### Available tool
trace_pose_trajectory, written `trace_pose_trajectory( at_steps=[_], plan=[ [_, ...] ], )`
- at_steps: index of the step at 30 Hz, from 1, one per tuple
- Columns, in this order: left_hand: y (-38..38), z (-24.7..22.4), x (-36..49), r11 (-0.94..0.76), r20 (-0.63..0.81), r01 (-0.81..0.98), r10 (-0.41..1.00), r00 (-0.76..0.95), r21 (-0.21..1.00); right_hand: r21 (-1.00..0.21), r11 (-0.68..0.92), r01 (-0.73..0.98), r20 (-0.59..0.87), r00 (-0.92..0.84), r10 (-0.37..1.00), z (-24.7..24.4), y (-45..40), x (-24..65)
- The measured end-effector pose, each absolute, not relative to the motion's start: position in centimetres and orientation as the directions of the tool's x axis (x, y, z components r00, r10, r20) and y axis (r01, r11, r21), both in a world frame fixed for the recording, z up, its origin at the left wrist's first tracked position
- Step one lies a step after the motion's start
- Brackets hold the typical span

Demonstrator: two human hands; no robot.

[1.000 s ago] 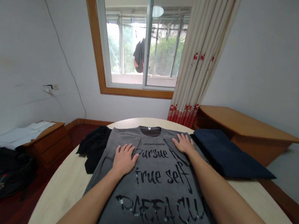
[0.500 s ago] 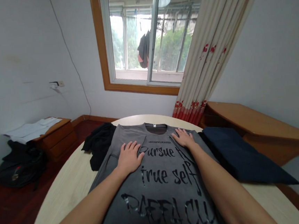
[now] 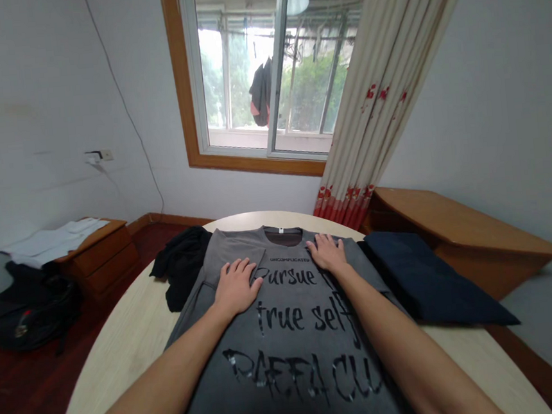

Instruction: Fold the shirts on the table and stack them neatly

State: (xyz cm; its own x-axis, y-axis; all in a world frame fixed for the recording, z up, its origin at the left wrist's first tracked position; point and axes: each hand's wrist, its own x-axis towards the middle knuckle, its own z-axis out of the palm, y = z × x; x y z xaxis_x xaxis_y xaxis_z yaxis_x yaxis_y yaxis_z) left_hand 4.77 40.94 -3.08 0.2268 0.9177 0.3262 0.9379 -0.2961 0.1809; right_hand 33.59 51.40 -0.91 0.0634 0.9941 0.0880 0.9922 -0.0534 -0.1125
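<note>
A dark grey T-shirt (image 3: 286,328) with black lettering lies face up on the table, its collar at the far end. My left hand (image 3: 237,286) rests flat on the left chest, beside the word "Pursue", fingers stretched out. Near the right shoulder, just right of the collar, my right hand (image 3: 327,253) lies on the fabric with its fingers extended. Both sleeves appear folded in over the front, the right one partly covered by my right hand and forearm. Neither hand grips the cloth.
A crumpled black garment (image 3: 182,263) lies left of the shirt, a folded navy cloth (image 3: 431,277) to its right. All are on a pale round table (image 3: 110,357). Beyond stand a wooden desk (image 3: 451,217), a drawer cabinet (image 3: 106,254) and a curtain (image 3: 381,88). A black bag (image 3: 34,312) sits on the floor.
My right hand has slid slightly up and inward toward the collar. My left hand stays in nearly the same place on the shirt. The view has shifted a little.
</note>
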Motion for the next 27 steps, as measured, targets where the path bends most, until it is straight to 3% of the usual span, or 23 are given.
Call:
trace_pose_trajectory(
  at_steps=[13,24,27],
  plan=[
    [38.1,-1.7,5.4,-0.344,0.42,0.929,0.869,0.26,0.136,-0.2,0.121,0.972,0.039,-0.115,0.993,-1.4,35.1,28.3],
    [25.4,-2.5,1.7,-0.348,0.219,0.93,0.923,0.317,0.116,-0.237,0.13,0.963,0.045,-0.123,0.991,-1.6,27.5,28.2],
    [22.5,-2.4,0.4,-0.275,0.236,0.96,0.938,0.255,0.058,-0.257,0.127,0.958,0.081,-0.109,0.991,-1.8,26.5,28.4]
  ],
)
